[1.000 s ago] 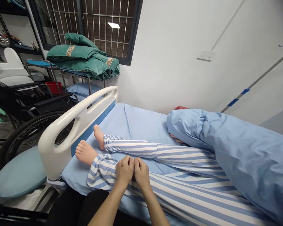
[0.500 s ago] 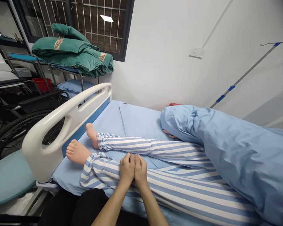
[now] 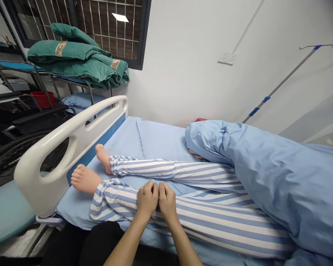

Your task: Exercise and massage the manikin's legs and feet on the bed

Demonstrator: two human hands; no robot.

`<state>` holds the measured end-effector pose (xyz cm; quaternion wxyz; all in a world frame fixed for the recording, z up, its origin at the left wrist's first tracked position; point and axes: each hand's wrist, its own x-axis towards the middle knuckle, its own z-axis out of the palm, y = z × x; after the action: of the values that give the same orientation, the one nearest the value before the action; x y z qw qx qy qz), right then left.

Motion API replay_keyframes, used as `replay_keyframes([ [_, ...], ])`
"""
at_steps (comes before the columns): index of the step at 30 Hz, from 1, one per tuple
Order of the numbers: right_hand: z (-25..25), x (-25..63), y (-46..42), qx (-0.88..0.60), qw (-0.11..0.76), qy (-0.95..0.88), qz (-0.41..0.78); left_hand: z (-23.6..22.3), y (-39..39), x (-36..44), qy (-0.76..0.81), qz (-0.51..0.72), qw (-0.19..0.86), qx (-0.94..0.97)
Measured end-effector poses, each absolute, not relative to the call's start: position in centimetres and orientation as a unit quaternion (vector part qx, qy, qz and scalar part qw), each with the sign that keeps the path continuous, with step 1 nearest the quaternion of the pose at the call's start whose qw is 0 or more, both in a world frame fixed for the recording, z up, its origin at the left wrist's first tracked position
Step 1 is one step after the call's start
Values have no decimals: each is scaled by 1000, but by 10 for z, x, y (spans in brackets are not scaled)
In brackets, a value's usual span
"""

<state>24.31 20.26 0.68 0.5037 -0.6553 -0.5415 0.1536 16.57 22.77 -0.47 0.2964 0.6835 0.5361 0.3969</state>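
Side by side over the near striped trouser leg (image 3: 211,218) of a lying figure, my left hand (image 3: 148,199) and my right hand (image 3: 167,201) are both closed, backs up and fingers curled under. A narrow gap parts them. Whatever the fingers may hold is hidden beneath the hands. The far striped leg (image 3: 152,168) lies stretched out beyond them. To the left, a smooth bare near foot (image 3: 86,179) and far foot (image 3: 102,158), doll-like in look, stick out of the trouser cuffs. A light blue quilt (image 3: 266,166) covers the figure's upper part on the right.
A white bed end board (image 3: 55,147) rises on the left beside a wheelchair (image 3: 24,125). Folded green bedding (image 3: 80,59) sits on a rack by the barred window (image 3: 113,29). A drip pole (image 3: 283,77) leans across the right. A pale green stool seat (image 3: 11,207) is at lower left.
The view has shifted slightly, so the bed and legs appear a little further left. My hands have moved slightly apart, and both stay closed over the near leg.
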Motion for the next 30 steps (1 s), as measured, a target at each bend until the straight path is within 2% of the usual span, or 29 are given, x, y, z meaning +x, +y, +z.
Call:
replay_keyframes([
  [5,10,250,202,-657,523,-522,150,6,225,187,514,435,408,617],
  [7,10,253,201,-657,535,-512,142,6,223,196,523,446,422,590],
  [17,9,266,195,-661,523,-517,150,-5,217,196,522,418,325,669],
  [23,-9,284,183,-689,521,-482,144,-11,209,199,509,389,248,727],
  [26,-16,283,180,-691,537,-461,147,-10,208,199,510,390,252,724],
  [30,-15,285,178,-664,579,-442,169,2,209,209,515,389,317,695],
])
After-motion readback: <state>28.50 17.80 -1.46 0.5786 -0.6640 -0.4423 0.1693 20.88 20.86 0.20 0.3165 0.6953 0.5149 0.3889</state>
